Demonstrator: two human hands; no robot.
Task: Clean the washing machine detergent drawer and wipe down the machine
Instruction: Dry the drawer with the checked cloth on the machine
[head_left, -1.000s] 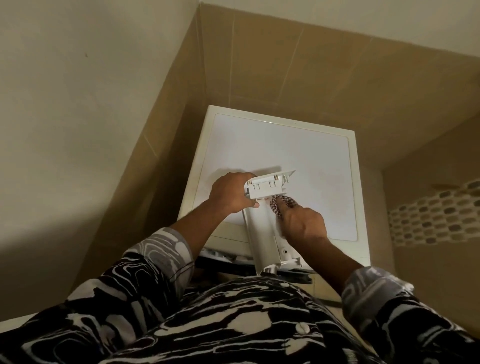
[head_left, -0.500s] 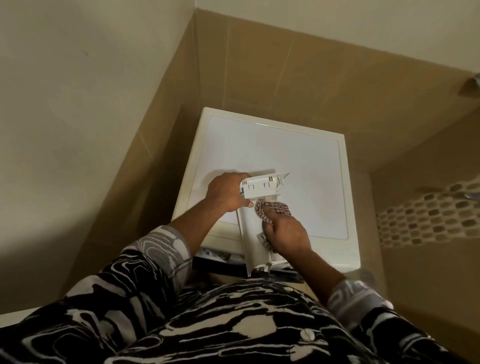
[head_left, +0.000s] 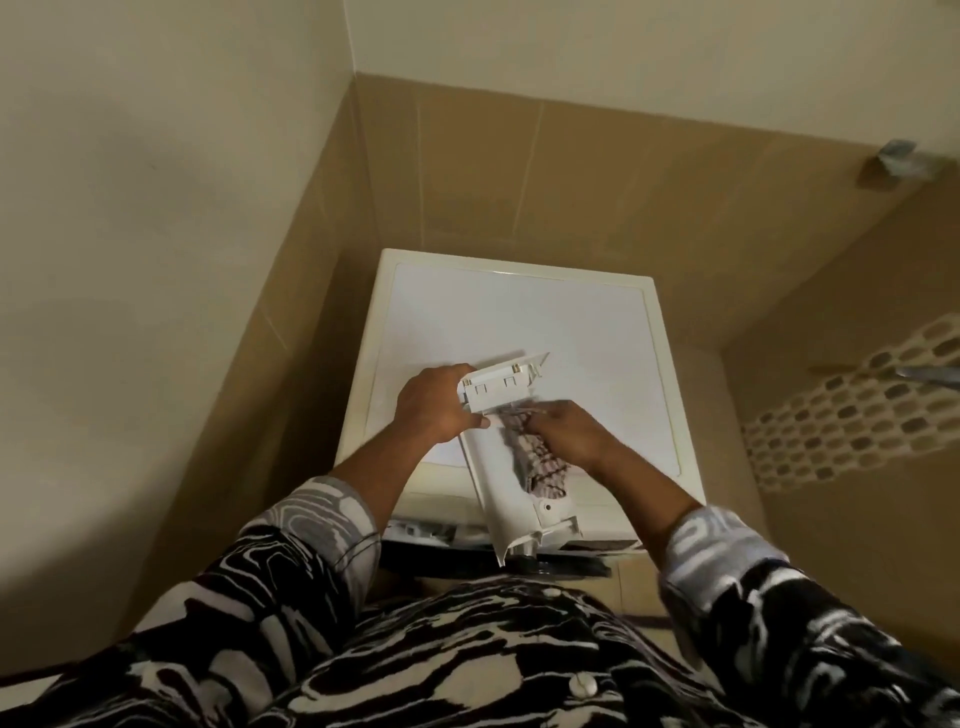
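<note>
The white detergent drawer (head_left: 498, 483) is out of the machine and held bottom side up above the front of the white washing machine top (head_left: 519, 322). My left hand (head_left: 434, 402) grips the drawer's far end by its front panel. My right hand (head_left: 569, 434) presses a checked cloth (head_left: 532, 460) against the drawer's underside. The cloth is bunched under my fingers and partly hidden by them. The dark empty drawer slot (head_left: 441, 545) shows at the machine's front edge, below the drawer.
The machine stands in a corner between tan tiled walls (head_left: 519, 171). A mosaic tile band (head_left: 852, 415) runs along the right wall. A metal fitting (head_left: 898, 156) sticks out at the upper right. My patterned sleeves and shirt fill the lower part of the view.
My right hand has rubbed the cloth along the drawer's underside, down toward me and back up to the far end. My left hand keeps the same grip.
</note>
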